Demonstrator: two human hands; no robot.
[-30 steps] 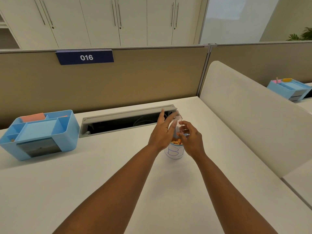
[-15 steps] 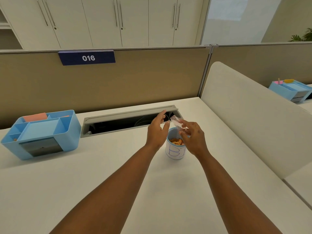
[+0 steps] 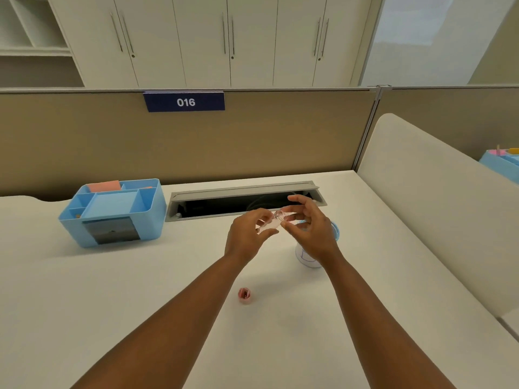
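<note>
Small crumpled clear wrapper (image 3: 271,221), tilted, aloft, pinched between the fingers (image 3: 304,202).

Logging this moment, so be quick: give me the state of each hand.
Left hand: pinches one end of the clear wrapper.
Right hand: pinches the wrapper's other end.

Cup (image 3: 307,261), 5 o'clock: mostly behind right hand (image 3: 311,231), contents unseen. Clear wrapper (image 3: 271,221) blurred. Blue organiser (image 3: 502,164), 3 o'clock, cut by edge. Pink object (image 3: 245,295), 6 o'clock: unidentifiable.
</note>
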